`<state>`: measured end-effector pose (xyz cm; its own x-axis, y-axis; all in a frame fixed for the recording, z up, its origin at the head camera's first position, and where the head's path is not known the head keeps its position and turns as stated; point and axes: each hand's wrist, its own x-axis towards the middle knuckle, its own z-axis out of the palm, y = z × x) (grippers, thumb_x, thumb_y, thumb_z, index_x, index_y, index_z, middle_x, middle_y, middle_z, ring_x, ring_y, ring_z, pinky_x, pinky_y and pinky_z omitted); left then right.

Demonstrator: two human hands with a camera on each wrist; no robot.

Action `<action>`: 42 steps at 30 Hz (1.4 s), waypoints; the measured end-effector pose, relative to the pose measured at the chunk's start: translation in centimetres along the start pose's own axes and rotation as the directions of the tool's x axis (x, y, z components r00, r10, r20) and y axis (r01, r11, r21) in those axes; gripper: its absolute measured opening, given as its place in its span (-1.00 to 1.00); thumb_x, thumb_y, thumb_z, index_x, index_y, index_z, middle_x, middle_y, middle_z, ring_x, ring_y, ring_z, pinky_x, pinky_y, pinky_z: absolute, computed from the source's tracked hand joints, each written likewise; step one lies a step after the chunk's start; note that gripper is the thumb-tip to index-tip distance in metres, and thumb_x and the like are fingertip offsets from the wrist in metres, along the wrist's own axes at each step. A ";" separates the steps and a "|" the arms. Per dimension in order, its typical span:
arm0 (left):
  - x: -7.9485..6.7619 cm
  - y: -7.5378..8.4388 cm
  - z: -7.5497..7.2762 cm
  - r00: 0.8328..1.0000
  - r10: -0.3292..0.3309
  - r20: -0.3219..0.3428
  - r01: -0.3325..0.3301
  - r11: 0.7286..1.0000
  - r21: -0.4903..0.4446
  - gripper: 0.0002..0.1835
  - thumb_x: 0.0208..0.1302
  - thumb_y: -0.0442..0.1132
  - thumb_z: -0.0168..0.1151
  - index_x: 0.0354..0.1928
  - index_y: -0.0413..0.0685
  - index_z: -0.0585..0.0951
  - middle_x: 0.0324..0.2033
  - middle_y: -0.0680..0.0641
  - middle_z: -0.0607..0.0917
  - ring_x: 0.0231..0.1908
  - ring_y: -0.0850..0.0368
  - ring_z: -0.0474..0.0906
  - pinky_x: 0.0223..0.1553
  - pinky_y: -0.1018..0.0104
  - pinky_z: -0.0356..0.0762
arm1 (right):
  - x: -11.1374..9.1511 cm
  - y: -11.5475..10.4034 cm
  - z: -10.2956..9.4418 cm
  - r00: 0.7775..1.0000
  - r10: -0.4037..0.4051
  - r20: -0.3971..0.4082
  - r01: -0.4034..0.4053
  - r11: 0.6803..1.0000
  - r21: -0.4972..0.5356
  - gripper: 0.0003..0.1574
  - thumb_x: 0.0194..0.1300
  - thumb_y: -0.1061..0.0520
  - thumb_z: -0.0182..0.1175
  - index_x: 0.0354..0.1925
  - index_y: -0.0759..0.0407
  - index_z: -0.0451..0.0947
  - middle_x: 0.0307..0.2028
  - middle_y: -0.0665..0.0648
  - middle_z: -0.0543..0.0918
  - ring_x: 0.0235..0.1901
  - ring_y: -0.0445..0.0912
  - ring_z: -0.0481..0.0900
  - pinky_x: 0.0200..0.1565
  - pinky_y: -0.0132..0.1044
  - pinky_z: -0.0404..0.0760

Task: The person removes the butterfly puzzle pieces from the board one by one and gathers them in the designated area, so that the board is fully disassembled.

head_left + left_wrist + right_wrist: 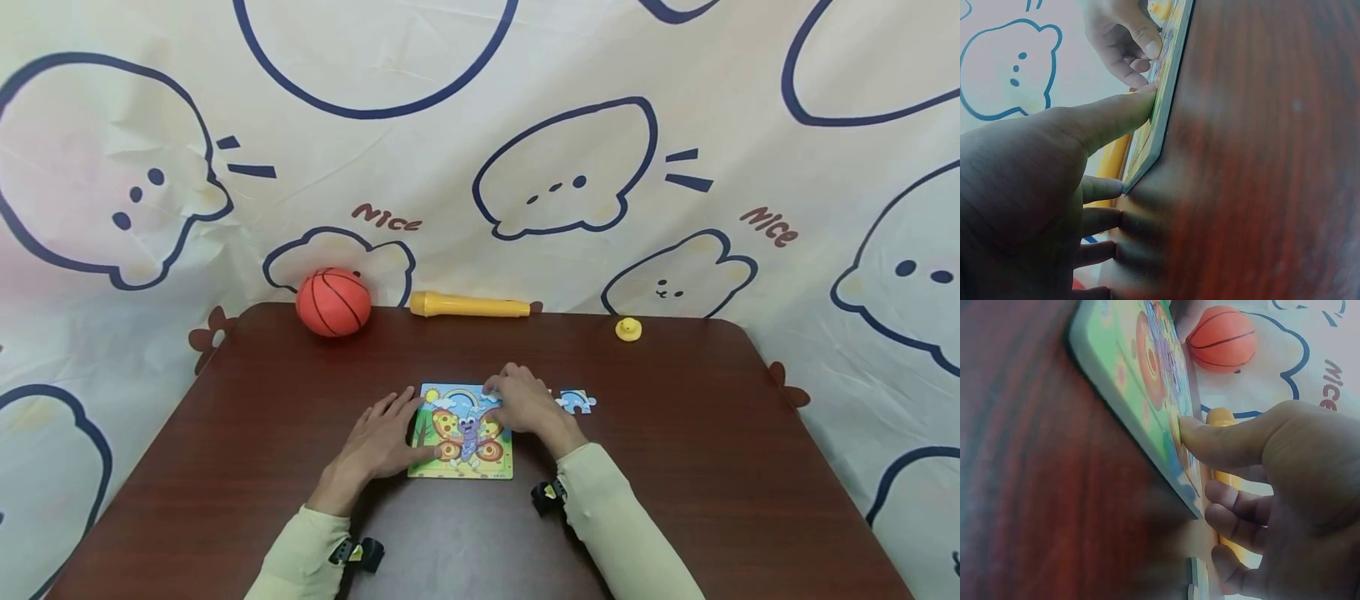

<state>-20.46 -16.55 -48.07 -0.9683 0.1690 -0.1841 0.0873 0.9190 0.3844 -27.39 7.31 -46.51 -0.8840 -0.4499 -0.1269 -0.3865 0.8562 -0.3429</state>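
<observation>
A butterfly jigsaw puzzle (pixel 468 442) in its flat board lies on the table, brightly printed with a sun and rainbow. My left hand (pixel 382 437) rests at its left side, thumb on the picture and the index fingertip against the edge (pixel 1159 134); the other fingers stretch out to the tabletop. Over the upper right corner, my right hand (pixel 525 400) touches the puzzle with its thumb (pixel 1204 437), its other fingers loosely bent. Whether a piece sits under those fingertips is hidden. Just right of that hand lies a loose blue jigsaw piece (pixel 576 402), partly beside another bit.
Along the back edge of the brown table (pixel 660 467) stand a red toy basketball (pixel 333 302), a yellow stick-shaped toy (pixel 472 305) and a small yellow rubber duck (pixel 628 329). Behind them hangs a printed cloth (pixel 450 167).
</observation>
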 end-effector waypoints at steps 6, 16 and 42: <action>0.0 0.1 0.0 1.000 0.008 0.006 -0.008 1.000 -0.007 0.04 -0.03 0.36 0.34 0.45 0.02 0.25 0.50 -0.14 0.12 0.46 -0.25 0.00 0.40 -0.33 -0.05 | 0.5 0.1 -0.2 0.998 0.010 0.058 -0.012 0.999 0.042 -0.55 0.18 -0.03 0.37 0.04 0.00 0.58 -0.01 0.05 0.44 -0.02 -0.05 0.29 0.03 -0.10 0.38; 0.0 0.1 -0.1 1.000 0.008 0.004 -0.008 1.000 -0.004 0.03 -0.03 0.33 0.35 0.45 0.02 0.24 0.50 -0.14 0.12 0.46 -0.26 0.00 0.40 -0.33 -0.05 | 0.8 0.2 0.0 0.997 0.017 0.069 -0.022 0.997 0.078 -0.48 0.19 -0.01 0.36 0.10 0.03 0.50 0.03 0.05 0.48 0.04 -0.04 0.32 0.14 -0.06 0.39; -0.5 0.7 -0.3 0.988 0.144 0.046 -0.143 0.989 -0.025 -0.43 0.25 0.14 0.25 0.31 0.32 0.46 0.52 -0.13 0.04 0.48 -0.23 -0.06 0.33 -0.47 -0.17 | -0.1 1.0 0.3 1.000 -0.022 -0.015 0.024 0.983 0.181 -0.52 0.28 -0.02 0.29 0.16 -0.03 0.51 0.14 0.05 0.59 0.03 -0.08 0.51 0.18 -0.03 0.50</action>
<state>-20.01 -16.11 -47.44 -0.9337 0.3160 -0.1686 0.2191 0.8763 0.4291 -27.63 8.09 -47.16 -0.8793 -0.4644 -0.1057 -0.3537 0.7852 -0.5082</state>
